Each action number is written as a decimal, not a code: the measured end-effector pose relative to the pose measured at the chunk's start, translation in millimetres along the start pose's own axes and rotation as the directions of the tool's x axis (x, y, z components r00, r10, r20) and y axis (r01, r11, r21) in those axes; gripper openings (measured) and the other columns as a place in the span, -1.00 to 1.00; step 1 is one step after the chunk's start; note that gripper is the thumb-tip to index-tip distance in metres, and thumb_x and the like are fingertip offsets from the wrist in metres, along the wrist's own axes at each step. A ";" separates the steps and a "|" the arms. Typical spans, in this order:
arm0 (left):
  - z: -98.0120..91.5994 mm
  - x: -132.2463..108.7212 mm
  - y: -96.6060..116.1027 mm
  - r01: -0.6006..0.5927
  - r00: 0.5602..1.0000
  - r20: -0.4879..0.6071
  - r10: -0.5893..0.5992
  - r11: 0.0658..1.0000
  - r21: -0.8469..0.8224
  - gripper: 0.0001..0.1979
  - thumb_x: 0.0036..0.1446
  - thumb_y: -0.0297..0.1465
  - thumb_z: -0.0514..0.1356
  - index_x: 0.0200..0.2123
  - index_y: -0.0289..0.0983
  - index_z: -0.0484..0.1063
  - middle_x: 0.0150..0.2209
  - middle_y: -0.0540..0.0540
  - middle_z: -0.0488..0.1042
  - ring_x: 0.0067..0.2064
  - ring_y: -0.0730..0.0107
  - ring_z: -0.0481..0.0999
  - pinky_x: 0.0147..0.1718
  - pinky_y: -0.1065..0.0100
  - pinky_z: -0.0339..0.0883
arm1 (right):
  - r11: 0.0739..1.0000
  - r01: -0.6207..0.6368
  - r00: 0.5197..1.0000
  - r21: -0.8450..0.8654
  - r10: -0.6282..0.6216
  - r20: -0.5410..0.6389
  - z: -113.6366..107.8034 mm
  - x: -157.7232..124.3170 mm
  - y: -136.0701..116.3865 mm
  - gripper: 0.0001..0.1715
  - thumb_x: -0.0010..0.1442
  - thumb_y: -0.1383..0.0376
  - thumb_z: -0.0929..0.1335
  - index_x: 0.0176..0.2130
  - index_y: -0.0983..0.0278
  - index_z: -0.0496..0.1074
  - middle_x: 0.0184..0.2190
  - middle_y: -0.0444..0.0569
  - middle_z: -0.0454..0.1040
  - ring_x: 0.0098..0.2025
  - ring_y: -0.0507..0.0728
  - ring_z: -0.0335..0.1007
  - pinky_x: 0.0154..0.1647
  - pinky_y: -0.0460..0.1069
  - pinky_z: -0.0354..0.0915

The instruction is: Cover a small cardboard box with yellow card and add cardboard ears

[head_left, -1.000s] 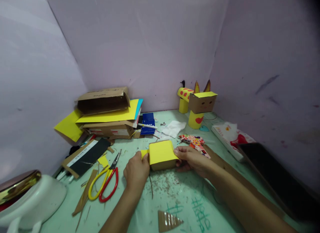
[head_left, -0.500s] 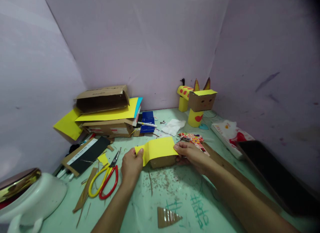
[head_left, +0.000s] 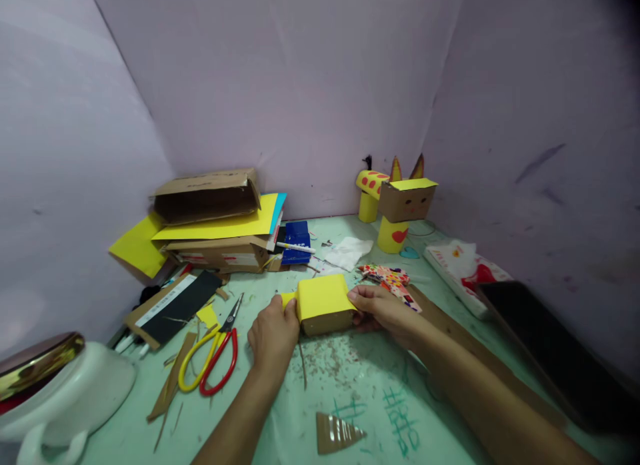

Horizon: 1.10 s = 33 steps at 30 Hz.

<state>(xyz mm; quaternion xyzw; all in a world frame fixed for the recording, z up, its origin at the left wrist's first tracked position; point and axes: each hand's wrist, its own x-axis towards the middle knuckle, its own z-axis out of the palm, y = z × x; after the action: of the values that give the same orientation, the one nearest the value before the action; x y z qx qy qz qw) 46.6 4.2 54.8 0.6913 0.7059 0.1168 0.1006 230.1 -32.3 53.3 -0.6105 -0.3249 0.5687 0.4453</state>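
A yellow paper sheet (head_left: pixel 324 294) lies over the top of a small cardboard box (head_left: pixel 327 324) at the middle of the table. My left hand (head_left: pixel 275 328) grips the paper's left end, its thumb close to the box's left edge. On the other side, my right hand (head_left: pixel 377 308) pinches the right edge of the paper and box, thumb on top and fingers partly hidden behind. The box's brown front side shows below the paper. Red-and-yellow-handled scissors (head_left: pixel 220 352) lie left of my left hand, blades partly apart.
Stacked cardboard and paper (head_left: pixel 215 228) stand at the back left. A cardboard animal figure (head_left: pixel 407 202) is at the back right. A black flat object (head_left: pixel 550 352) lies on the right, a white pot (head_left: pixel 75 392) on the left. A cardboard triangle (head_left: pixel 337 433) is in front.
My left hand has moved right, toward the box. The paper's left end, earlier stretched out sideways, now bends down along the box's left side. My right hand keeps its hold.
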 end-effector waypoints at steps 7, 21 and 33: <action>-0.8 4.6 -6.9 -0.010 1.000 -0.008 0.010 1.000 -0.021 -0.71 0.18 -0.21 -0.09 -0.35 -0.18 0.37 -0.36 -0.16 0.53 -0.29 0.12 0.50 -0.54 0.32 -0.01 | 1.000 0.025 1.000 -0.005 -0.025 0.011 0.0 -5.0 -1.1 -0.84 0.06 0.29 0.38 -0.47 0.29 0.32 -0.64 -0.20 0.31 -0.61 -0.05 0.27 -0.59 -0.17 0.31; -3.1 3.5 -11.4 -0.056 0.998 -0.049 0.049 0.988 -0.147 -0.74 0.18 -0.25 -0.03 -0.33 -0.22 0.39 -0.37 -0.17 0.55 -0.33 0.18 0.50 -0.51 0.33 0.00 | 0.794 0.404 0.802 -0.453 -0.546 -0.243 -8.8 -6.8 -11.8 -0.65 -0.06 0.18 0.38 -0.24 0.27 0.38 -0.21 0.04 0.45 -0.18 0.19 0.38 -0.15 0.05 0.28; -31.4 11.1 -25.3 -0.331 0.942 -0.207 0.265 0.838 -0.433 -0.77 0.11 -0.26 0.04 -0.55 -0.21 0.23 -0.58 0.02 0.34 -0.46 0.39 0.34 -0.49 0.40 0.02 | 0.671 0.515 0.668 -0.533 -0.704 -0.241 13.4 -55.3 -75.0 -0.70 0.08 0.12 0.27 -0.23 0.21 0.40 -0.28 0.01 0.50 -0.22 0.18 0.40 -0.28 -0.01 0.28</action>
<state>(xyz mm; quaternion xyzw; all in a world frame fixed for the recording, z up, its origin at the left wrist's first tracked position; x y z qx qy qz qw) 12.7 14.1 77.2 0.7390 0.5466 0.3431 0.1933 217.3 -50.5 144.7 -0.6509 -0.5229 0.1478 0.5301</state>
